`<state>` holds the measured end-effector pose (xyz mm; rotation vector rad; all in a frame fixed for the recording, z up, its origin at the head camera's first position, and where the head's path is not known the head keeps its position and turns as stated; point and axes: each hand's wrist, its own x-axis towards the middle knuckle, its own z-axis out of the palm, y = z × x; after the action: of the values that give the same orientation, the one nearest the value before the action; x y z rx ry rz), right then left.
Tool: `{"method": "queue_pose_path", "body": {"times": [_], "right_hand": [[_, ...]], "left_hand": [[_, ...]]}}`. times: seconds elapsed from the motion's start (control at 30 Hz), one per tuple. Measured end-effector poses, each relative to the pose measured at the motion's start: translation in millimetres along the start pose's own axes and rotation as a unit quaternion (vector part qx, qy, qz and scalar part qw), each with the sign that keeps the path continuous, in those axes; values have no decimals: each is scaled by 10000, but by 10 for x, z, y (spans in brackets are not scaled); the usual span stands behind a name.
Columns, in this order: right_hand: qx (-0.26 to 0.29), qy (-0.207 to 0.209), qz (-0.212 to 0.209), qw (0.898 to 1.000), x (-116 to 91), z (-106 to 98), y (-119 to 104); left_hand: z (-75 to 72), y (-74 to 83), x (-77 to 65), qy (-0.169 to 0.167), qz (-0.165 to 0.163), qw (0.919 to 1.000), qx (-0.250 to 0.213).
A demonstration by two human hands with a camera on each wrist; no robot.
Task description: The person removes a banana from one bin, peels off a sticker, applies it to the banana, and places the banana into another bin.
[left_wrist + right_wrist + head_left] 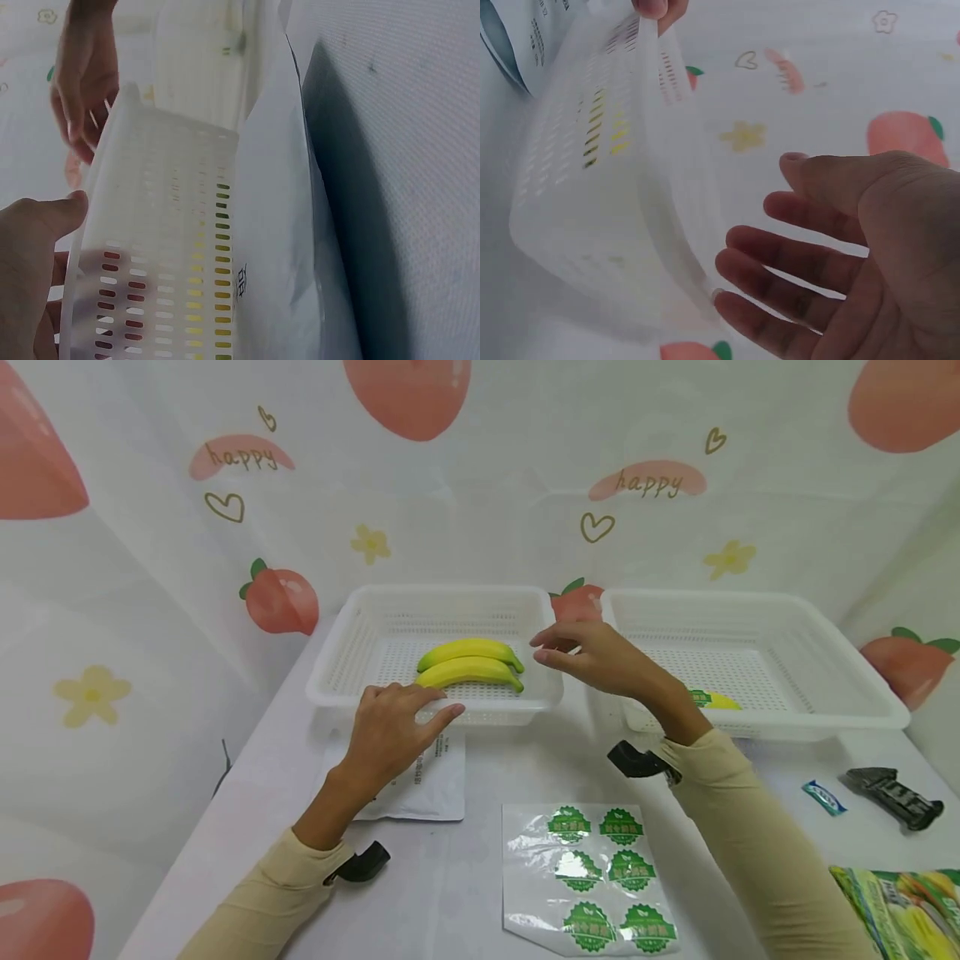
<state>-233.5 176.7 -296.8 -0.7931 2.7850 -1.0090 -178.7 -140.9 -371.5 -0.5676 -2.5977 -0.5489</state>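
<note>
A white plastic basket [435,714] holds two yellow bananas [471,671] lying side by side. My left hand [393,727] grips the front rim of this basket, its fingers over the inner side and its thumb [64,214] outside. Near the right end of the same basket, my right hand [588,653] hovers with spread, slightly bent fingers and nothing in them. In the right wrist view, the fingertips [735,234] are right by the basket's rim.
A second white basket [810,722] stands to the right, with a yellow item [722,701] bearing a green label inside. In front lie a silver-white pouch [431,789], a sheet of green stickers [585,881], a small blue packet [823,797], a black packet [896,795] and a green-yellow bag [911,910].
</note>
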Motion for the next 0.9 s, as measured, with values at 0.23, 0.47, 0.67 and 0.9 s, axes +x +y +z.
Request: {"method": "queue_pose_path", "body": {"times": [0.23,0.47,0.67,0.9], "right_hand": [[231,-679,326,9969,411,129,-158],[488,-1500,1002,9824,715,305,-213],[563,-1637,1368,9753,873,429,-257],[421,-1780,1672,9688,983,566,-229]], "left_hand": [[-13,7,15,-139,-28,9999,37],[-1,0,14,-213,-48,9998,-10],[9,-12,12,-139,-4,9999,-17],[29,-18,11,-78,-5,9999,-115]]}}
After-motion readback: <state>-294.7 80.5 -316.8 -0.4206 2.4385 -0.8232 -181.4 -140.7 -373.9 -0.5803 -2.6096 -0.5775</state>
